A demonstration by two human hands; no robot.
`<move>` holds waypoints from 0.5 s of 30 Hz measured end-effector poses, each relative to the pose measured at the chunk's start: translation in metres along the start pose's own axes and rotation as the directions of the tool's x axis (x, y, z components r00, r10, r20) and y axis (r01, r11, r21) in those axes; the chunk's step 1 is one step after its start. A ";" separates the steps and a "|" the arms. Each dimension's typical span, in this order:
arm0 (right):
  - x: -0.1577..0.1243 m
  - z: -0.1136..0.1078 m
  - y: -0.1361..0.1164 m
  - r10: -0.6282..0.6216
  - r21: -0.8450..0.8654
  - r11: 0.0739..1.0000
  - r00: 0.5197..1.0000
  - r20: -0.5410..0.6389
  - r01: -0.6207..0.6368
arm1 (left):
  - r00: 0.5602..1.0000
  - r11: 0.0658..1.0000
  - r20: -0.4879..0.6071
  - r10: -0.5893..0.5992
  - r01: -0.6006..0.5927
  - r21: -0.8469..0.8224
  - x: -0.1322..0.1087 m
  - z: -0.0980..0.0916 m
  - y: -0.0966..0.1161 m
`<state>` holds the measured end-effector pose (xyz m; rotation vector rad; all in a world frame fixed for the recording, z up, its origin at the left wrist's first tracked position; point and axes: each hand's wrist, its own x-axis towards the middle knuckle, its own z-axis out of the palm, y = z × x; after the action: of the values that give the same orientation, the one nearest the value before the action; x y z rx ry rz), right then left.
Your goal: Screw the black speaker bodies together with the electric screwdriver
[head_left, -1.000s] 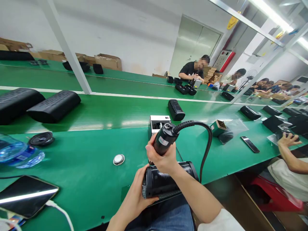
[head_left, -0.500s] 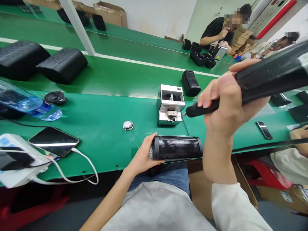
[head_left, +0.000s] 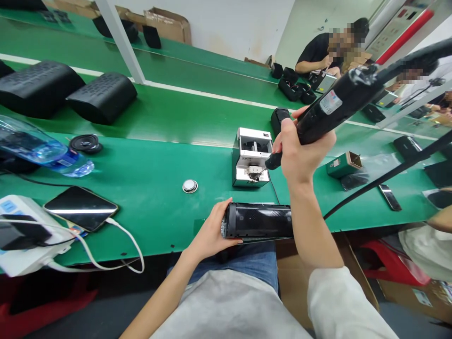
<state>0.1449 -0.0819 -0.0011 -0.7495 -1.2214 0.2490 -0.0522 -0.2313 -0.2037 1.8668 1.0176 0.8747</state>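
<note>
A black speaker with a perforated front (head_left: 263, 220) lies lengthwise at the near edge of the green table. My left hand (head_left: 216, 226) grips its left end, thumb and fingers around the casing. Wrapped in my right hand (head_left: 300, 150) is a black electric screwdriver (head_left: 326, 108), its cord running off to the upper right. The screwdriver's tip points down-left at the front of a white screw feeder (head_left: 251, 157); whether the bit touches a screw there is too small to tell. A small round silver disc (head_left: 189, 186) lies left of the feeder.
On the left are a water bottle (head_left: 45, 148), a coiled black cable (head_left: 85, 143), a phone (head_left: 81, 208) and a white power strip (head_left: 21, 235). Black speaker casings (head_left: 102, 96) stand behind. A green box (head_left: 343, 165) sits right. Co-workers (head_left: 319, 52) sit across the tables.
My right hand has moved left and away from the camera, with the screwdriver swung more upright and its tip at the feeder's front. My left hand keeps its hold on the speaker.
</note>
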 end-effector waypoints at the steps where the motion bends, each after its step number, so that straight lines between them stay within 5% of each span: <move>1: 0.001 -0.001 0.000 0.006 -0.015 1.000 1.000 0.004 -0.006 | 1.000 1.000 0.000 0.002 -0.002 0.000 0.000 0.000 0.000; 7: -0.002 -0.015 -0.007 0.060 -0.022 0.998 0.996 0.065 -0.059 | 1.000 1.000 -0.017 0.024 -0.025 -0.017 0.001 0.000 0.000; 15: -0.010 -0.031 -0.071 0.106 0.078 0.991 0.993 0.057 -0.110 | 1.000 1.000 -0.004 0.018 -0.018 -0.017 0.001 -0.001 0.001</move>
<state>0.1543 -0.1517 0.0327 -0.7433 -1.2144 0.4077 -0.0519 -0.2303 -0.2024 1.8634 0.9937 0.8949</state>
